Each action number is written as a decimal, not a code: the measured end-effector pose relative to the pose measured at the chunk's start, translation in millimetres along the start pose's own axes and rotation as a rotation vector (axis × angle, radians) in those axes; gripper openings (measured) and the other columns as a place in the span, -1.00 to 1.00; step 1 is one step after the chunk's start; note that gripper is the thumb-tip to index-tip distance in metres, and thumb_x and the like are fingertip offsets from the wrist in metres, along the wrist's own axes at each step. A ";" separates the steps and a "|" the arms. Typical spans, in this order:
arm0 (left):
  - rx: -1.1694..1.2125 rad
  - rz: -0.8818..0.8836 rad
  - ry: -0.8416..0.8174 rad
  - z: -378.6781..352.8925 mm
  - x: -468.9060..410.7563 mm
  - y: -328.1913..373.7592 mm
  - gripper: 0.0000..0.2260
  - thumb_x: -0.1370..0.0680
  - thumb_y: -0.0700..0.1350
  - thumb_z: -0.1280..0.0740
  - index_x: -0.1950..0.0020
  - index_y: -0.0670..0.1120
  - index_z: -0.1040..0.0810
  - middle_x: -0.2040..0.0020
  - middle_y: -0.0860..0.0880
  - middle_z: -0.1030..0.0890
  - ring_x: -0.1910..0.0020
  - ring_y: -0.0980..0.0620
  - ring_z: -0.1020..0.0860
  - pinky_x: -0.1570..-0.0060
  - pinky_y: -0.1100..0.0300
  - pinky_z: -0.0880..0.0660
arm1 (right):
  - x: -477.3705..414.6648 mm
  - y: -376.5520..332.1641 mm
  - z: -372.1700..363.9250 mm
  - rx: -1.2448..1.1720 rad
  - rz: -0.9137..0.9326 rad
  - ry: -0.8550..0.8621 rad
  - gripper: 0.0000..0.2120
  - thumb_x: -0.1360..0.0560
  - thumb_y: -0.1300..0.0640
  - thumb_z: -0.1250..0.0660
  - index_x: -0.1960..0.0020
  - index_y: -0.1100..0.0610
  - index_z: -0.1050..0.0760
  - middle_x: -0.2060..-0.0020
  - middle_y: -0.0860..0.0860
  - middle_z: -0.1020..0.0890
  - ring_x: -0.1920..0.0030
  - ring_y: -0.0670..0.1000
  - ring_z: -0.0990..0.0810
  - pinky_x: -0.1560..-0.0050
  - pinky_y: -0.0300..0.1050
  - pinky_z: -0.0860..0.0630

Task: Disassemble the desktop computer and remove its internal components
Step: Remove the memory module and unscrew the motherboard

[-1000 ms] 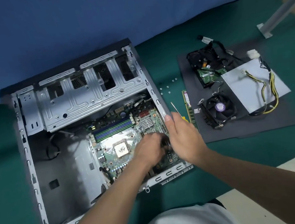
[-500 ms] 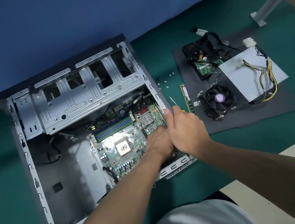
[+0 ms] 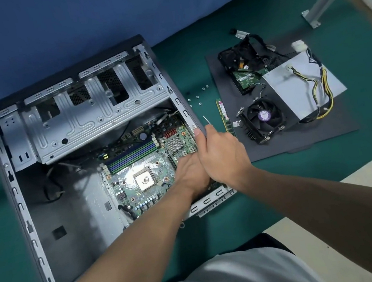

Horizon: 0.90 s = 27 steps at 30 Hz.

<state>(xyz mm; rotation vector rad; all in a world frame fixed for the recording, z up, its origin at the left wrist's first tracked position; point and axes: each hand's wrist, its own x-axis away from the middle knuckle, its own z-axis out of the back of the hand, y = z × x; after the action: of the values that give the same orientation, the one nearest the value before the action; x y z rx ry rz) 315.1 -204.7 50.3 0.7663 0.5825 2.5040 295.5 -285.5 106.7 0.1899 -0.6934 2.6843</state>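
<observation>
Your right hand grips the case wall at 3 o'clock; brace there. Your left hand rests on the motherboard at the case's 4 o'clock, fingers hidden, so I cannot tell its grip. Lift evenly, without flexing.

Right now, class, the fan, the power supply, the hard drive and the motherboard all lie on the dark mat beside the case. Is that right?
Not quite. The head view shows the motherboard sitting inside the case, not on the mat. Only the fan, power supply and hard drive lie on the dark mat.
</observation>
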 end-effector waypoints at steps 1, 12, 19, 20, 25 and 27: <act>-0.005 0.004 -0.010 0.3 0.8 -0.3 -0.83 -0.57 -0.26 -0.16 0.01 -0.11 -0.53 0.21 -0.05 -0.61 0.21 0.00 -0.54 0.01 0.15 -0.41 | -0.2 0.4 -0.2 -0.001 0.000 0.002 -0.59 -0.63 -0.14 0.10 0.01 0.13 -0.37 0.22 0.14 -0.62 0.15 0.24 -0.57 0.20 0.03 -0.34; 0.107 0.072 -0.049 2.1 3.6 0.9 -0.85 -0.56 -0.29 -0.17 0.05 -0.11 -0.49 0.24 -0.03 -0.57 0.24 0.02 -0.55 0.07 0.15 -0.52 | -0.2 -0.5 -0.5 0.023 -0.002 -0.002 -0.65 -0.63 -0.13 0.10 0.09 0.08 -0.28 0.21 0.15 -0.62 0.13 0.23 -0.57 0.19 0.02 -0.32; 0.146 0.175 0.020 2.8 8.0 0.0 -0.71 -0.53 -0.31 -0.21 0.37 -0.07 -0.39 0.44 -0.02 -0.43 0.45 0.05 -0.39 0.30 0.14 -0.41 | -0.5 -0.2 -0.5 0.020 -0.012 -0.015 -0.63 -0.62 -0.14 0.10 0.07 0.10 -0.30 0.20 0.16 -0.62 0.10 0.25 -0.55 0.15 0.06 -0.36; 0.150 0.161 -0.005 2.5 6.9 0.3 -0.76 -0.53 -0.31 -0.21 0.31 -0.09 -0.44 0.39 -0.04 -0.48 0.42 0.04 -0.43 0.27 0.12 -0.44 | -0.6 -0.2 -0.9 0.022 -0.008 -0.011 -0.64 -0.63 -0.14 0.10 0.08 0.10 -0.30 0.20 0.16 -0.62 0.11 0.25 -0.55 0.16 0.05 -0.35; 0.119 0.043 -0.080 4.5 7.3 -0.9 -0.87 -0.53 -0.29 -0.19 0.07 -0.15 -0.52 0.26 -0.04 -0.53 0.33 0.06 -0.45 0.22 0.20 -0.39 | -1.0 0.9 -2.3 0.027 0.005 0.006 -0.67 -0.63 -0.13 0.09 0.09 0.08 -0.27 0.23 0.15 -0.62 0.12 0.24 -0.56 0.20 0.01 -0.29; 0.073 0.023 -0.081 8.5 9.0 1.6 -0.88 -0.53 -0.28 -0.20 0.06 -0.15 -0.51 0.21 -0.05 -0.53 0.28 -0.01 -0.45 0.17 0.14 -0.43 | -0.5 1.5 -2.6 0.027 0.003 0.014 -0.66 -0.63 -0.14 0.09 0.08 0.08 -0.28 0.23 0.16 -0.62 0.12 0.24 -0.55 0.21 0.02 -0.30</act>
<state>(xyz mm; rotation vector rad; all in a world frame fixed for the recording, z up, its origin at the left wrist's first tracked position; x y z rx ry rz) 313.0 -199.1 61.2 0.9020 0.6431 2.4714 295.3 -285.6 103.7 0.1771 -0.6535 2.6969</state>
